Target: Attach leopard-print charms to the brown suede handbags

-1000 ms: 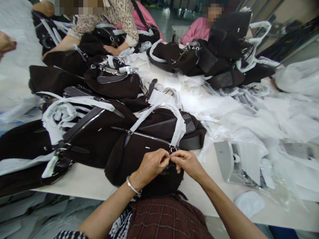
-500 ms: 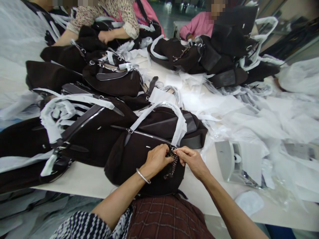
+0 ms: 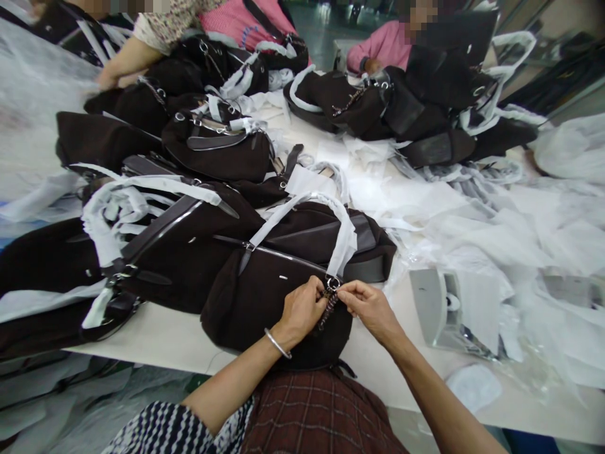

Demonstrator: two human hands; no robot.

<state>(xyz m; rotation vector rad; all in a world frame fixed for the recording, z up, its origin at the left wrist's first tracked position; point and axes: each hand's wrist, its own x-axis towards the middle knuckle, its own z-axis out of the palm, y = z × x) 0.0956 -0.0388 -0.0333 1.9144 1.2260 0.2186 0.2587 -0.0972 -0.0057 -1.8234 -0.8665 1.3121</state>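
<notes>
A dark brown handbag [image 3: 255, 302] lies at the table's front edge, its handle [image 3: 347, 227] wrapped in white material and arching up behind it. At the handle's right base is a metal ring [image 3: 333, 284] with a braided dark charm [image 3: 328, 314] hanging below. My left hand [image 3: 305, 309], with a bangle at the wrist, is closed on the charm's upper part from the left. From the right, my right hand [image 3: 366, 306] pinches at the ring and charm; the small part between its fingertips is hidden.
More dark bags [image 3: 189, 252] lie to the left and behind. White wrapping sheets [image 3: 454, 208] cover the right side, near a grey-white box-like object [image 3: 428, 306]. Across the table are a person's forearm [image 3: 127, 60] and another person in a pink sleeve [image 3: 382, 45].
My right hand has shifted slightly from the ring's side, and the ring shows more openly. Across the table, the person in the patterned sleeve has moved left, uncovering a pink item.
</notes>
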